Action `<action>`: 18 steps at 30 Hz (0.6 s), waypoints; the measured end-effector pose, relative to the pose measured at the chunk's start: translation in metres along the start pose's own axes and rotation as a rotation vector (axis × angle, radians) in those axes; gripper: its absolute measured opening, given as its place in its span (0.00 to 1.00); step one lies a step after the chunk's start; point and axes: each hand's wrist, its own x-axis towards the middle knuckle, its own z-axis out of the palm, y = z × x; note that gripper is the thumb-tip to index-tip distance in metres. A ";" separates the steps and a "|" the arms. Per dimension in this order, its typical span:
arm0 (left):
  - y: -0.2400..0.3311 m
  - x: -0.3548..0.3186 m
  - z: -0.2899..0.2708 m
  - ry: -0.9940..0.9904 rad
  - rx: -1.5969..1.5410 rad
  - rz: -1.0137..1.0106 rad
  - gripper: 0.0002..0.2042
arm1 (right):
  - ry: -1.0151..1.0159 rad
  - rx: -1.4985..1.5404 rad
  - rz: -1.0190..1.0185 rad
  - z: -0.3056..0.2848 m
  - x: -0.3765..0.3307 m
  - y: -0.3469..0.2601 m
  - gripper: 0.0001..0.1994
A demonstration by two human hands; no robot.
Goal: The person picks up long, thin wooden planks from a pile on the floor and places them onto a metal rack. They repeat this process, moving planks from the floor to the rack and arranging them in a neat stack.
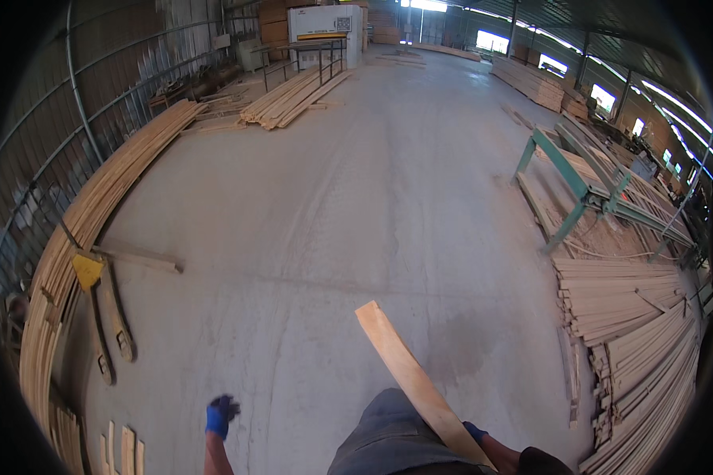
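I carry a long pale wooden plank point(408, 372) that slants up and forward from my right side. My right hand point(474, 432), in a blue glove, grips it low down and is partly hidden behind it. My left hand point(220, 416), also in a blue glove, swings free at my left side with its fingers curled and nothing in it. My grey-trousered leg point(388, 439) shows between the two hands.
A yellow pallet jack point(103, 305) lies on the concrete floor at the left, beside a long row of stacked planks point(95, 222). More plank stacks point(634, 317) fill the right side, behind a green metal frame point(578, 186). A plank pile point(293, 99) and a white machine point(325, 32) stand far ahead.
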 end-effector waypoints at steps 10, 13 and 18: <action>0.121 0.309 0.117 -0.266 0.130 -0.218 0.15 | 0.011 0.143 -0.210 -0.131 0.239 -0.235 0.23; 0.102 0.308 0.164 -0.295 -0.058 -0.561 0.17 | -0.012 0.069 -0.071 -0.204 0.270 -0.323 0.23; 0.172 0.351 0.167 -0.223 -0.414 -1.043 0.19 | -0.076 0.070 -0.041 -0.297 0.295 -0.527 0.22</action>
